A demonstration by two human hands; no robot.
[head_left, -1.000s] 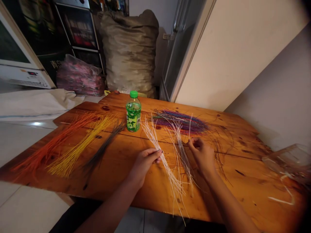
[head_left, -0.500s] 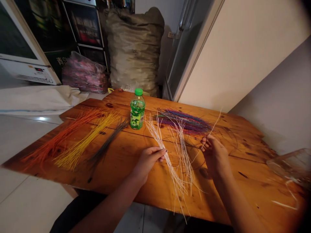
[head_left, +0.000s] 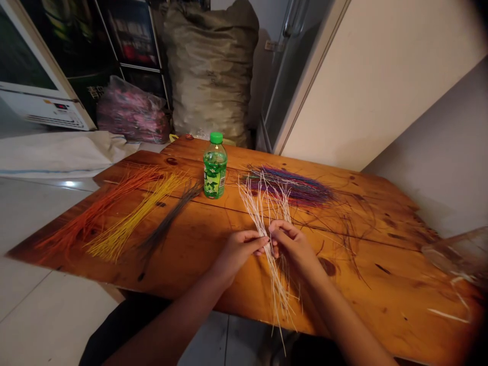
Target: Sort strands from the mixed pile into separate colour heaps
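A bundle of thin white strands (head_left: 275,282) is pinched in my left hand (head_left: 244,251), its ends fanning out above and below the fingers. My right hand (head_left: 290,244) touches the same bundle from the right, with its fingers closed on a white strand. Partly hidden behind my right hand, a second group of white strands (head_left: 285,201) lies on the wooden table (head_left: 183,259). Beyond the hands rests a pile of purple, blue and red strands (head_left: 301,187).
Orange strands (head_left: 102,211), yellow strands (head_left: 137,218) and grey strands (head_left: 171,216) lie at the left. A green-capped bottle (head_left: 215,168) stands near the middle. At the right edge is a clear plastic container (head_left: 457,254). Loose dark strands (head_left: 351,239) lie right of my right hand.
My right hand has moved left from the table's right side to the bundle in my left hand, bringing its single strand along. The view has shifted slightly.
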